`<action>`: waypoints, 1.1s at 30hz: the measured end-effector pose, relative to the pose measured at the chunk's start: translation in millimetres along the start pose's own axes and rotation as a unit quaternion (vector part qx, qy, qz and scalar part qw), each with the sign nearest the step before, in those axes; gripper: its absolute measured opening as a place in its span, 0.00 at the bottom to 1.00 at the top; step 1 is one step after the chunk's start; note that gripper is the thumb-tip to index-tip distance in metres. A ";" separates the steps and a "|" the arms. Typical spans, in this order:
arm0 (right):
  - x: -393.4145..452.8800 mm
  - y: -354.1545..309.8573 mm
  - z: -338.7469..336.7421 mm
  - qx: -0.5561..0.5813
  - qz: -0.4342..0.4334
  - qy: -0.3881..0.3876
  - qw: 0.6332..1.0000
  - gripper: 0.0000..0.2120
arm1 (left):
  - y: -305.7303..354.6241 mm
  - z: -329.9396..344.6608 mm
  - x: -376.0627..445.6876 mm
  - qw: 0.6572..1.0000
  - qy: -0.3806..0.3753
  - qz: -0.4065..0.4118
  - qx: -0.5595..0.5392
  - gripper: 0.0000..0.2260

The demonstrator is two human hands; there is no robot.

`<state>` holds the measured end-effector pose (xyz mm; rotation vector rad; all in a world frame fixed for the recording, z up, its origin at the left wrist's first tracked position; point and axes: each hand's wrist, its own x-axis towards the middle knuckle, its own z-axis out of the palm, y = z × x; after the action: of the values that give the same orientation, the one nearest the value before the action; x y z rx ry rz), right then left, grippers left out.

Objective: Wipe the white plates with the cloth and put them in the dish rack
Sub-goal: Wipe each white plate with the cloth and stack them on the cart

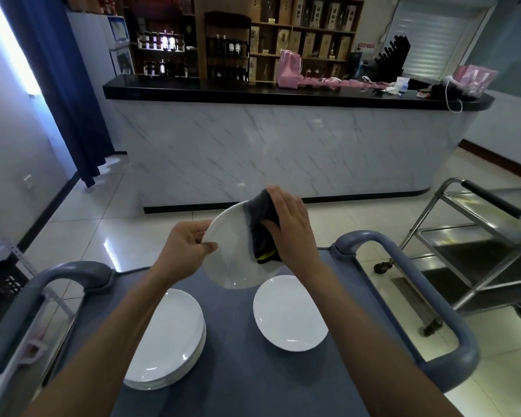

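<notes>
Nearest to me, on the grey-blue table (241,371) of a cart with rounded grey handles (403,266), I see a stack of white plates (169,341) on the left and a single white plate (289,314) on the right, all round, smooth and glossy. Both my forearms reach forward above them. My left hand (187,245) pinches the left rim of a raised plate (232,254), thumb on the front face and fingers curled behind, and holds it tilted toward me over the far end of the table. My right hand (289,224) presses a dark grey cloth (262,227) against the right side of this plate; the fingers bend over the cloth and grip it, and a yellow-green edge of the soft fabric shows at the bottom. Behind stands a counter (283,152) with a marble-pattern front and black top, and at right a metal trolley (478,245). Labels on the bottles and boxes of the shelves (253,34) are too small to read.
</notes>
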<state>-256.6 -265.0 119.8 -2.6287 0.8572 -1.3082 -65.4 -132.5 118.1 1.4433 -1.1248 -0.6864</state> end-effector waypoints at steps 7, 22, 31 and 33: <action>-7.7 13.6 -7.5 0.047 0.026 -0.019 0.998 0.26 | -2.9 12.3 1.6 0.998 0.001 0.020 0.057 0.23; -48.8 25.2 -29.1 0.083 -0.015 0.021 0.996 0.20 | -15.7 51.8 -19.8 0.994 0.052 0.031 0.089 0.28; -76.0 45.7 -31.5 0.098 -0.024 0.062 0.993 0.17 | -42.9 72.2 -68.6 0.905 0.180 -0.342 -0.178 0.30; -81.0 45.8 -30.0 0.105 -0.033 0.065 0.992 0.17 | -38.9 76.5 -64.9 0.868 0.093 -0.413 -0.260 0.37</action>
<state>-338.4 -256.6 66.9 -2.4519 0.6119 -1.5104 -147.8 -107.7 53.5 1.4317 -0.0791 -1.2930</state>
